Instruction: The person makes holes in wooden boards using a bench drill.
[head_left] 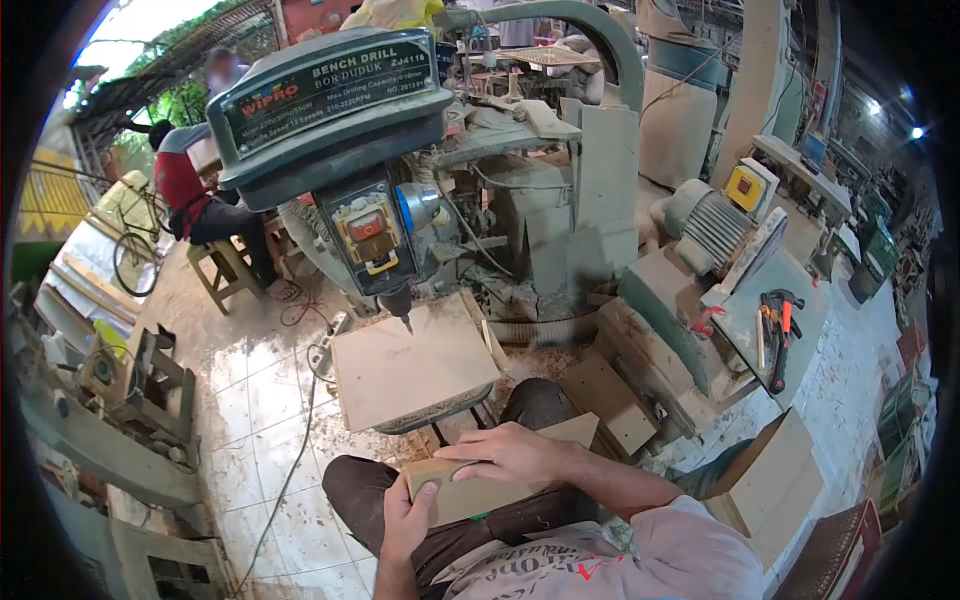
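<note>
A flat wooden board (480, 497) lies tilted across my lap. My left hand (405, 517) grips its left end, the thumb on the near face. My right hand (508, 453) is closed over the board's upper edge, fingers pointing left; whether anything small is under them I cannot make out. Just beyond my knees is the bench drill (335, 105), its bit (407, 323) pointing down above a wooden panel (410, 365) on the drill table. Neither hand touches the drill.
To the right, a motor (708, 228) sits by a bench with pliers and other hand tools (780, 335). A wooden box (775, 490) stands at my right side. A cable (290, 470) crosses the tiled floor. Another person (190, 185) sits at the far left.
</note>
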